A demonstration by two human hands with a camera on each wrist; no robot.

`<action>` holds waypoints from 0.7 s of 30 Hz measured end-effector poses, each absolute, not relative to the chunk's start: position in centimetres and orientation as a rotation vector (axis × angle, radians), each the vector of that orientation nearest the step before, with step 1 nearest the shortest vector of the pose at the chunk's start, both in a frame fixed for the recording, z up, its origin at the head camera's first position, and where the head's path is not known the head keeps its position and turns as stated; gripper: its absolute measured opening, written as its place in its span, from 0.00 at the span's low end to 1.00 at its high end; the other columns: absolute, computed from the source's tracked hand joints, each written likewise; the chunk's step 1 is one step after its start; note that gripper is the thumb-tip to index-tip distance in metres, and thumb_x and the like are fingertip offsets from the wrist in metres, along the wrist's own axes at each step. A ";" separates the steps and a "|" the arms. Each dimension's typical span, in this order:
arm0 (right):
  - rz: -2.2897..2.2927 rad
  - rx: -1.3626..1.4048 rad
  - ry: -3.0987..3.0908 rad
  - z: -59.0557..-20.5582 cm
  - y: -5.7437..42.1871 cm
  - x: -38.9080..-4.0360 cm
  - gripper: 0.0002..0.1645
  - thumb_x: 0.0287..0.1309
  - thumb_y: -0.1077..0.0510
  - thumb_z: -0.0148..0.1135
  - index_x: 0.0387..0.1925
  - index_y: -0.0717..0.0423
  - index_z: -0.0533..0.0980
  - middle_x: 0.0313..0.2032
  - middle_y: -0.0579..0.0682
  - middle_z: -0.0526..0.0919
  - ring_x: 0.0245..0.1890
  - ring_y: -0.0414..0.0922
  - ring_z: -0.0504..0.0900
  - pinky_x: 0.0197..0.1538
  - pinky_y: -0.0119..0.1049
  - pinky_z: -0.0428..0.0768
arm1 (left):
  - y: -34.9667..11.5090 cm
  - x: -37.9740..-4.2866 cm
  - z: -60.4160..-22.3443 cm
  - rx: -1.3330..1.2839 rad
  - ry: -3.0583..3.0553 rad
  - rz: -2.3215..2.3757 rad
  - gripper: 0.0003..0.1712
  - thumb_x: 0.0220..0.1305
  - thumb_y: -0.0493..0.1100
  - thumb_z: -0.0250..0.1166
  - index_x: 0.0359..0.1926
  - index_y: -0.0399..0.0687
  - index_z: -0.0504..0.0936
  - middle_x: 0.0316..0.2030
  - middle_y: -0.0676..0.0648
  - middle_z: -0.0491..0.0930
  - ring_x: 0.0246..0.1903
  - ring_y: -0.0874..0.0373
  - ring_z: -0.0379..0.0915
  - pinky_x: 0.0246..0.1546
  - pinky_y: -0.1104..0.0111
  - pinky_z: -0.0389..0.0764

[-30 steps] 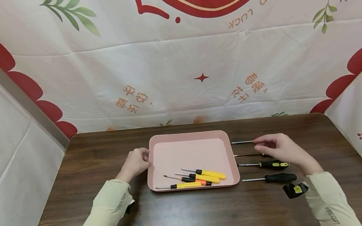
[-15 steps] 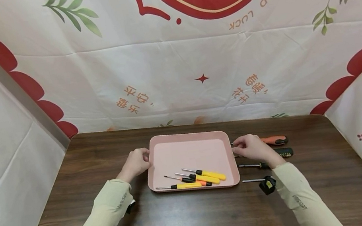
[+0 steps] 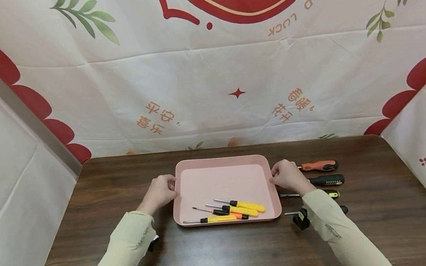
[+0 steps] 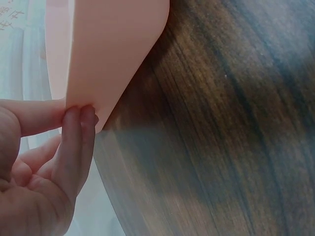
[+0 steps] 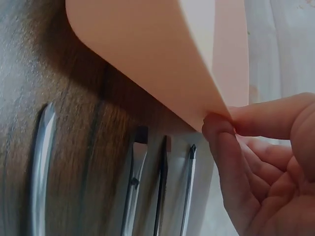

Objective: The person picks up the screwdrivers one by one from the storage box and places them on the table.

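Observation:
A shallow pink tray (image 3: 218, 160) stands on the wooden table, with several small screwdrivers (image 3: 247, 205), mostly yellow-handled, lying along its near side. My left hand (image 3: 160, 191) pinches the tray's left wall; the left wrist view has the thumb inside the rim and fingers (image 4: 74, 142) against the outer face. On the opposite side my right hand (image 3: 288, 174) pinches the right wall the same way, thumb over the rim and fingers (image 5: 226, 157) outside. Several larger screwdrivers lie right of the tray, among them an orange-handled one (image 3: 320, 166) and a dark-green-handled one (image 3: 328, 180).
Four-sided bare shafts aside, the right wrist view has a metal screwdriver shaft (image 5: 43, 172) close to the tray's outer wall. My right forearm partly covers the two nearer large screwdrivers. A white printed cloth (image 3: 196, 83) hangs behind the dark table (image 3: 219, 265).
My right hand has come left from above the large screwdrivers to the tray's right wall and now pinches it. The left hand and the tray have stayed in place.

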State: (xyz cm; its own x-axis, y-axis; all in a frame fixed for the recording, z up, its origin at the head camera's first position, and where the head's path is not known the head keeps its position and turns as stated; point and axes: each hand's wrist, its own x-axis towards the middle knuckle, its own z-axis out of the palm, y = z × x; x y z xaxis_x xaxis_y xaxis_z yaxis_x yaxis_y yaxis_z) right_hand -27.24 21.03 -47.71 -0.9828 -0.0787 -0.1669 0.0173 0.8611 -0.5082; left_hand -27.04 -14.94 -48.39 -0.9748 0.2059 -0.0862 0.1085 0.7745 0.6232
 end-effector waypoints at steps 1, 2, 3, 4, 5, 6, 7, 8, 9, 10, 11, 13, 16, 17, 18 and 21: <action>-0.793 -0.023 2.836 -47.7 21.0 -27.2 0.03 0.45 0.66 0.59 0.21 0.63 0.76 0.14 0.48 0.75 0.14 0.39 0.71 0.20 0.30 0.69 | -14.9 -27.1 -48.4 0.256 2.819 0.972 0.21 0.39 0.30 0.62 0.42 0.31 0.78 0.22 0.46 0.76 0.22 0.57 0.70 0.26 0.68 0.71; -0.811 0.001 2.813 -47.8 21.0 -27.2 0.03 0.45 0.66 0.58 0.21 0.63 0.76 0.14 0.48 0.75 0.13 0.39 0.73 0.20 0.30 0.70 | -14.9 -27.1 -48.4 0.256 2.820 0.966 0.21 0.40 0.30 0.62 0.41 0.31 0.78 0.22 0.46 0.76 0.22 0.57 0.70 0.26 0.69 0.71; -0.828 0.019 2.789 -47.8 20.9 -27.2 0.03 0.46 0.66 0.58 0.21 0.63 0.75 0.14 0.48 0.75 0.13 0.40 0.74 0.19 0.30 0.71 | -14.9 -27.1 -48.4 0.258 2.820 0.963 0.21 0.40 0.30 0.62 0.41 0.31 0.77 0.22 0.46 0.76 0.22 0.57 0.70 0.26 0.69 0.71; -0.848 0.032 2.762 -47.8 20.9 -27.2 0.03 0.46 0.67 0.56 0.21 0.64 0.74 0.14 0.48 0.76 0.13 0.41 0.75 0.19 0.30 0.72 | -14.9 -27.1 -48.4 0.255 2.820 0.957 0.21 0.40 0.30 0.62 0.41 0.31 0.77 0.22 0.46 0.76 0.22 0.57 0.70 0.26 0.69 0.71; -0.863 0.036 2.744 -47.8 20.9 -27.2 0.03 0.47 0.68 0.56 0.22 0.64 0.74 0.14 0.49 0.76 0.13 0.42 0.76 0.19 0.30 0.73 | -14.9 -27.1 -48.4 0.251 2.818 0.954 0.21 0.40 0.30 0.62 0.41 0.31 0.77 0.23 0.46 0.76 0.22 0.57 0.70 0.26 0.69 0.71; -0.876 0.049 2.728 -47.8 20.9 -27.2 0.03 0.47 0.68 0.55 0.22 0.64 0.73 0.14 0.49 0.76 0.13 0.43 0.77 0.19 0.30 0.73 | -14.9 -27.1 -48.4 0.251 2.816 0.950 0.21 0.40 0.30 0.62 0.41 0.31 0.77 0.23 0.46 0.76 0.22 0.57 0.70 0.26 0.69 0.71; -0.884 0.058 2.718 -47.8 21.0 -27.1 0.02 0.47 0.68 0.55 0.23 0.64 0.73 0.14 0.49 0.75 0.14 0.43 0.77 0.19 0.30 0.74 | -14.8 -27.1 -48.4 0.248 2.815 0.950 0.21 0.40 0.30 0.62 0.41 0.31 0.77 0.23 0.46 0.76 0.22 0.57 0.70 0.26 0.69 0.71; -0.888 0.066 2.713 -47.8 21.0 -27.1 0.02 0.47 0.68 0.55 0.23 0.65 0.73 0.14 0.50 0.75 0.14 0.44 0.77 0.19 0.30 0.74 | -14.8 -27.1 -48.3 0.243 2.812 0.952 0.21 0.40 0.30 0.62 0.42 0.31 0.77 0.23 0.46 0.76 0.22 0.57 0.70 0.26 0.69 0.71; -0.887 0.068 2.712 -47.8 21.0 -27.0 0.02 0.47 0.68 0.55 0.23 0.65 0.73 0.14 0.50 0.76 0.14 0.44 0.77 0.19 0.30 0.74 | -14.8 -27.1 -48.3 0.247 2.813 0.953 0.21 0.40 0.30 0.62 0.41 0.31 0.77 0.23 0.46 0.76 0.22 0.57 0.70 0.26 0.69 0.71; -0.879 0.075 2.716 -47.8 21.0 -27.0 0.02 0.47 0.68 0.55 0.23 0.64 0.73 0.14 0.50 0.76 0.14 0.44 0.77 0.19 0.30 0.73 | -14.7 -27.1 -48.4 0.252 2.815 0.953 0.21 0.39 0.30 0.62 0.41 0.31 0.77 0.23 0.46 0.76 0.22 0.57 0.70 0.25 0.69 0.71; -0.864 0.072 2.723 -47.8 21.1 -27.0 0.02 0.47 0.68 0.55 0.24 0.64 0.73 0.15 0.50 0.75 0.14 0.43 0.77 0.19 0.30 0.72 | -14.7 -27.1 -48.4 0.258 2.817 0.955 0.21 0.39 0.30 0.62 0.41 0.31 0.77 0.23 0.46 0.76 0.22 0.57 0.70 0.25 0.69 0.71; -0.847 0.079 2.722 -47.9 21.0 -26.9 0.03 0.47 0.68 0.54 0.25 0.65 0.74 0.15 0.49 0.75 0.15 0.43 0.76 0.19 0.30 0.72 | -14.7 -27.1 -48.4 0.267 2.821 0.955 0.21 0.39 0.30 0.62 0.41 0.31 0.77 0.22 0.47 0.76 0.22 0.57 0.69 0.25 0.69 0.71; -0.790 0.064 2.741 -47.9 20.9 -26.9 0.06 0.46 0.67 0.53 0.28 0.65 0.74 0.16 0.49 0.74 0.16 0.41 0.73 0.20 0.30 0.70 | -14.7 -27.1 -48.5 0.272 2.828 0.945 0.21 0.38 0.30 0.62 0.40 0.32 0.78 0.22 0.47 0.76 0.22 0.57 0.69 0.25 0.69 0.70; -0.774 0.059 2.744 -47.9 20.9 -26.9 0.06 0.46 0.67 0.53 0.29 0.65 0.74 0.17 0.49 0.73 0.16 0.41 0.72 0.21 0.30 0.69 | -14.7 -27.1 -48.5 0.269 2.831 0.942 0.21 0.38 0.30 0.62 0.40 0.32 0.78 0.22 0.47 0.76 0.22 0.57 0.69 0.25 0.69 0.71; -0.766 0.065 2.742 -47.9 20.8 -26.9 0.07 0.46 0.67 0.52 0.30 0.65 0.75 0.17 0.49 0.73 0.17 0.41 0.72 0.21 0.30 0.69 | -14.7 -27.1 -48.5 0.267 2.834 0.939 0.21 0.38 0.30 0.62 0.40 0.32 0.77 0.22 0.47 0.76 0.22 0.57 0.70 0.26 0.68 0.71; -0.766 0.085 2.721 -48.0 20.7 -26.9 0.09 0.48 0.66 0.52 0.33 0.65 0.74 0.19 0.50 0.73 0.18 0.42 0.71 0.21 0.31 0.68 | -14.7 -27.1 -48.6 0.253 2.834 0.931 0.21 0.39 0.30 0.62 0.41 0.32 0.77 0.23 0.46 0.76 0.23 0.56 0.70 0.26 0.68 0.71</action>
State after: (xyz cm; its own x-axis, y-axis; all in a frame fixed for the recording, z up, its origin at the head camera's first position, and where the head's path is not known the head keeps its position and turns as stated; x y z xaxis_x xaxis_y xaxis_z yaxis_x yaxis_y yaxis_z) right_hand -26.86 20.72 -47.97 -0.9494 -0.0271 -0.3129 0.1400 0.8552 -0.4990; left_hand -27.11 -14.75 -48.64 -0.9748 0.2053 -0.0873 0.1134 0.7932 0.5984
